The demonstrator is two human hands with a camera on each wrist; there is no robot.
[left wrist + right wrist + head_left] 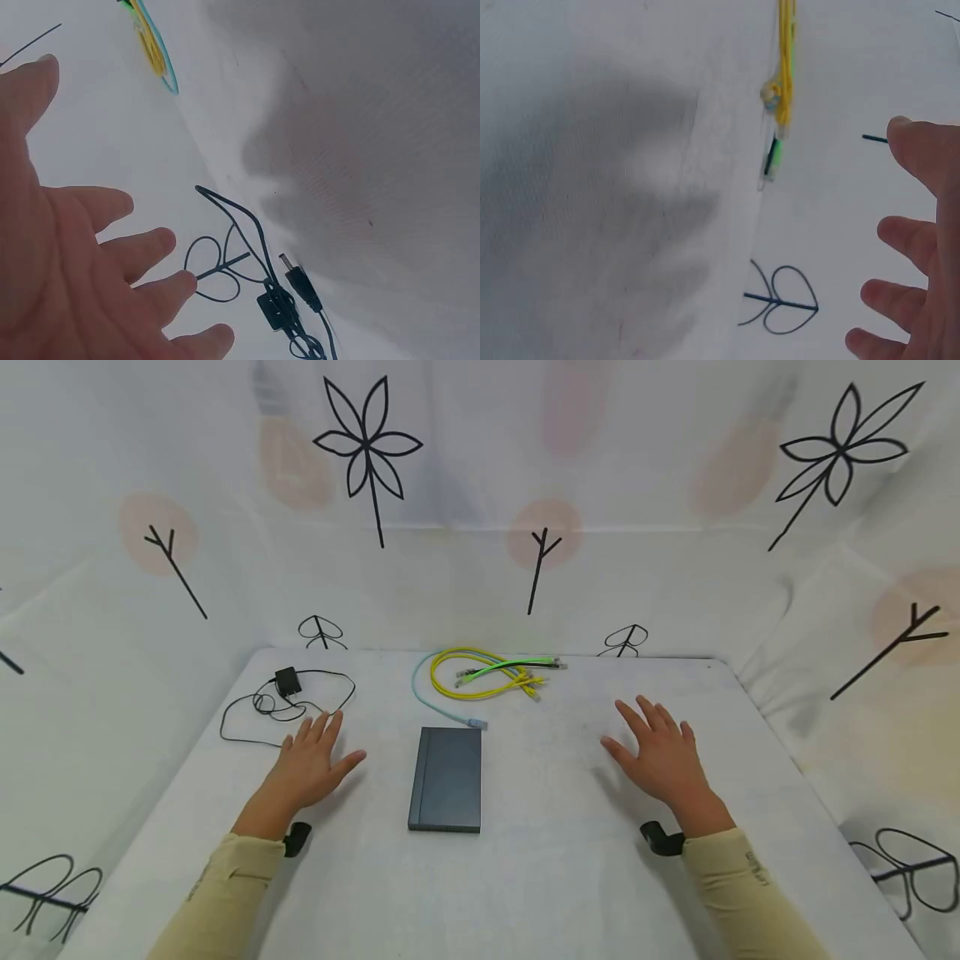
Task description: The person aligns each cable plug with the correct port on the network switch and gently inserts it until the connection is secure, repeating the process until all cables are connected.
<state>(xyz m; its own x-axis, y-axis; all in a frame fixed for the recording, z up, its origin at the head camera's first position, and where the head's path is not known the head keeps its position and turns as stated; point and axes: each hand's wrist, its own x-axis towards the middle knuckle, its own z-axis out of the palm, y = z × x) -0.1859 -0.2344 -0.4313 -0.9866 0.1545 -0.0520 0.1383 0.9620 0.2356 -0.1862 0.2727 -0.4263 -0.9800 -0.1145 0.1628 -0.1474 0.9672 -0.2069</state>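
My left hand hovers with spread fingers over the left side of the table, just in front of a black power adapter and its loose cord. The left wrist view shows the cord's barrel plug beyond the fingertips. Over the right side, my right hand is spread too and holds nothing. Between the hands lies a flat dark grey rectangular box. Behind it are a coiled yellow network cable, a light blue one ending in a plug, and short green and black cables.
A white table carries everything. White cloth printed with black plant drawings and pale blotches hangs behind it and along both sides. A dark wrist device sits at each sleeve cuff.
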